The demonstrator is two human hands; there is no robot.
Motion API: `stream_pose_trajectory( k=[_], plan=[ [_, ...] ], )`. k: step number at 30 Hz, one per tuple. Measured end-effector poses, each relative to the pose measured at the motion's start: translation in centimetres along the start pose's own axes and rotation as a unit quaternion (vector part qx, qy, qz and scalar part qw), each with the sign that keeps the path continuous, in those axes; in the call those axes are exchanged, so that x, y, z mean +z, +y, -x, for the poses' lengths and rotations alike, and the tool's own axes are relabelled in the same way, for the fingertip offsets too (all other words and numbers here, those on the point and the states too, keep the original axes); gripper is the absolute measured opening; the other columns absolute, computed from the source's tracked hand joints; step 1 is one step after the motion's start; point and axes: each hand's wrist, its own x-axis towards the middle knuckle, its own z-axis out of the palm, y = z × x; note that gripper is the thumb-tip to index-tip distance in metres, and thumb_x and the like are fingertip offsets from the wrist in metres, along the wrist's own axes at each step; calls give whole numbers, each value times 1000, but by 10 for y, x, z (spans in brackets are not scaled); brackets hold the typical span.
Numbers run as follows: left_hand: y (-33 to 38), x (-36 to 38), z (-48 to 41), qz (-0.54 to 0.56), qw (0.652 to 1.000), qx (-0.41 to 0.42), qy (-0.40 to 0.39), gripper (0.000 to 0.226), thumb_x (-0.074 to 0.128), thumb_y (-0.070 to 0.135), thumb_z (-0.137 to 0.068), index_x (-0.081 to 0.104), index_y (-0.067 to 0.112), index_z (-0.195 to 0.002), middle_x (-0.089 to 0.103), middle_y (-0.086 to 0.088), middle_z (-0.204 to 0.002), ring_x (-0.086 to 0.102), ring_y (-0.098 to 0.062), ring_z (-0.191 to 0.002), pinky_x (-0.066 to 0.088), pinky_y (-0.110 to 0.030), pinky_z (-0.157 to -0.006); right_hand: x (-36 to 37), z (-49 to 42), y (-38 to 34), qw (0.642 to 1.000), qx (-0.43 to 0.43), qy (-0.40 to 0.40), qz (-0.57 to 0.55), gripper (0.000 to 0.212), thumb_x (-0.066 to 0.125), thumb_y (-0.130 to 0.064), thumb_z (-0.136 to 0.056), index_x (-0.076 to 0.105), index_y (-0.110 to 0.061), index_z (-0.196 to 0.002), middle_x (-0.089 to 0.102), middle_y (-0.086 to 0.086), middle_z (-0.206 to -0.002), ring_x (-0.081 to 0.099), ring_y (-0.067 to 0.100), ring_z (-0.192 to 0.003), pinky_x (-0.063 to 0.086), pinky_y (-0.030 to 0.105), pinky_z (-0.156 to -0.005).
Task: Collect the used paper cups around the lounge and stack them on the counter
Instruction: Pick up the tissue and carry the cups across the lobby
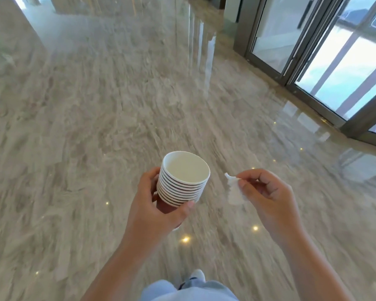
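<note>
While the left hand (pixel 161 205) grips the stack of paper cups (pixel 183 181) low down, its fingers (pixel 152 177) curled round the brown wall and the thumb laid across the front, the stack stands upright in the air above the marble floor (pixel 96 127), just ahead of the person's body. The right hand (pixel 267 192) pinches a crumpled white tissue (pixel 234 192) between thumb and forefinger, near the stack but apart from it.

No desk shows, so the step in hand looks like carrying the load across the lounge. To do it well, keep the stack level and the grip low and firm, so the nested cups neither slide apart nor spill any dregs. Dropping the tissue into the top cup would free the right hand for another pickup.

Counted: one stack with about ten rims showing, the lowest hard to separate; one tissue; two hands; one white shoe (pixel 198 275) below.
</note>
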Motion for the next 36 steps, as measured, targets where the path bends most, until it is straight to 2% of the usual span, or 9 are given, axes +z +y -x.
stream_pose_trajectory(
  k=[6, 10, 14, 18, 22, 24, 30, 32, 36],
  plan=[
    [-15, 16, -121, 11, 1000, -18, -2, 68, 79, 46, -43, 50, 51, -103, 64, 22, -104, 64, -2, -94, 48, -10, -68, 10, -114, 24, 999, 38, 6, 5, 30, 62, 4, -79, 69, -23, -71, 63, -5, -60, 53, 7, -57, 43, 14, -53],
    [-29, 21, -219, 23, 999, -20, -7, 63, 79, 42, -45, 51, 55, -99, 64, 24, -102, 64, 1, -90, 47, -7, -66, 31, -203, 44, 998, 49, 18, 22, 32, 62, 3, -79, 70, -28, -74, 65, -8, -63, 54, 3, -57, 44, 13, -54],
    [-40, 14, -333, 39, 999, -28, -3, 68, 78, 44, -43, 50, 43, -104, 64, 24, -101, 64, 3, -89, 48, -9, -67, 72, -312, 45, 998, 46, 18, 29, 33, 63, 4, -79, 69, -26, -69, 66, -9, -61, 55, 2, -56, 44, 12, -54],
    [-35, 0, -447, 41, 999, -30, -1, 71, 77, 46, -42, 48, 41, -107, 64, 16, -104, 63, 3, -89, 48, -8, -64, 120, -429, 16, 1000, 12, -2, 23, 32, 62, 6, -79, 66, -25, -69, 64, -11, -60, 53, 2, -56, 44, 13, -56],
    [-28, -1, -547, 44, 999, -19, -5, 70, 76, 46, -43, 47, 43, -107, 62, 30, -101, 62, 8, -90, 46, -5, -63, 155, -527, 3, 999, -14, -21, 26, 26, 62, 6, -79, 66, -19, -74, 63, -14, -61, 51, 0, -55, 42, 10, -54],
    [-27, 1, -589, 42, 999, -20, -7, 68, 76, 45, -44, 47, 44, -106, 62, 32, -101, 62, 8, -90, 46, -5, -65, 164, -565, 10, 1000, -3, -20, 18, 25, 61, 7, -79, 66, -17, -74, 62, -12, -60, 50, 0, -55, 42, 11, -54],
    [-33, 21, -723, 58, 998, -30, -8, 68, 78, 44, -43, 49, 43, -105, 63, 30, -100, 62, 8, -88, 46, -5, -57, 170, -696, 43, 999, 39, 4, 14, 29, 63, 4, -78, 68, -22, -69, 65, -7, -61, 53, 3, -55, 43, 12, -53],
    [-35, 35, -774, 53, 998, -25, -6, 67, 77, 43, -44, 49, 44, -104, 64, 29, -99, 63, 7, -87, 46, -5, -60, 165, -750, 52, 999, 33, 22, 14, 30, 63, 3, -78, 69, -25, -68, 66, -8, -63, 54, 2, -56, 44, 11, -54],
    [-27, 69, -882, 39, 999, -15, -17, 62, 77, 43, -44, 50, 58, -97, 64, 26, -99, 62, 5, -88, 47, -6, -55, 152, -865, 60, 999, 28, 45, 5, 32, 63, 4, -79, 67, -26, -69, 66, -11, -62, 54, 2, -58, 44, 10, -55]
  ],
)
